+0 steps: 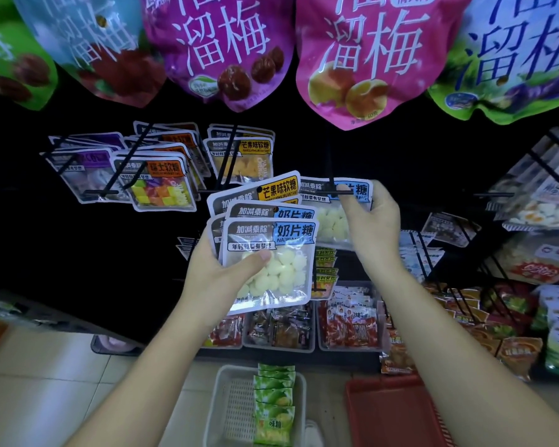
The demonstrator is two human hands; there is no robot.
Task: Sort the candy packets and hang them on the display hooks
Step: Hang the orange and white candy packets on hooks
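At the right hand [373, 227], 1 blue-labelled packet [331, 221] of pale round candies is pinched near its upper right corner between thumb and fingers. Its top edge sits at the tip of 1 black display hook [339, 192], directly beside the fingertips. Whether the hook passes through the packet's hole cannot be told.

Just left of that hand, the left hand [213, 272] grips a fan of packets [271, 269], with the thumb curled over the front face and the fingers behind. Visible count in the fan: 4. Of these, 2 carry blue labels, 1 is a yellow-topped packet [278, 188] at the back, and 1 shows only its left edge, its label hidden. The fan's right edge meets the packet held by the right hand.

Above and left of the left hand, 3 loaded hooks stand side by side: purple-labelled packets [88, 169], orange-labelled packets [162, 185] and yellow-labelled packets [242, 156]. The count per hook is unclear.

Above both hands, 5 large bags [362, 59] hang in 1 row.

Below the hands, 2 baskets stand on the floor: 1 white basket [220, 411] holding a row of green packets [275, 404], and 1 red basket [391, 414] under the right forearm.
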